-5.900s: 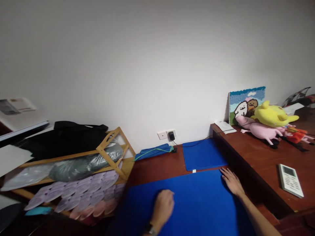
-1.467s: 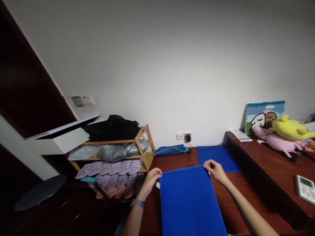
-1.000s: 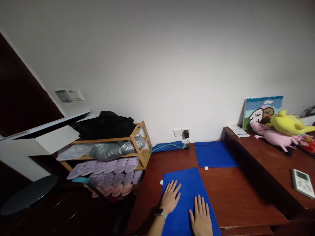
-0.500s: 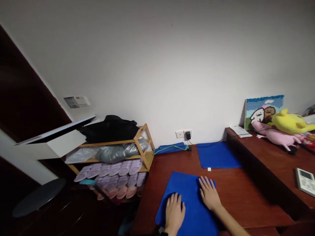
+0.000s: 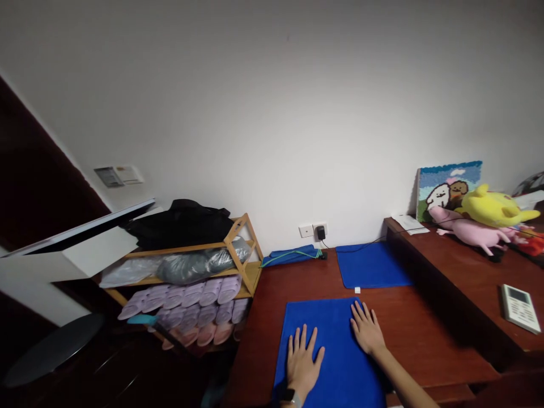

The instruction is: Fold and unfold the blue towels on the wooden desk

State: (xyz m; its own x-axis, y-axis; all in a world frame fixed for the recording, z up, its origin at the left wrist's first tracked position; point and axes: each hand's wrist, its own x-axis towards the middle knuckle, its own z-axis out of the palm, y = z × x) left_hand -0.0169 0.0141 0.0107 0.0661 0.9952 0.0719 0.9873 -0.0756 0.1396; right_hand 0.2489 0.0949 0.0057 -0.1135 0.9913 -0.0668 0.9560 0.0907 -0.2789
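A blue cloth is spread out on the dark red-brown wooden table. On its left part rests my left hand, palm down with the fingers spread; a watch band circles that wrist. My right hand lies flat at the cloth's right edge, near its far right corner, fingers stretched out. Neither hand grasps anything. Beyond them a second blue cloth with a white tag lies flat at the back of the table.
A folded blue cloth with a green cord lies against the wall below a plugged-in adapter. Left stands a wooden shoe rack with slippers and a black bag. A raised surface at right holds plush toys and a white device.
The near blue cloth has turned and its far edge now lies straighter. My right hand has shifted slightly right, and the left hand's fingers have spread wider. The view has swung slightly right.
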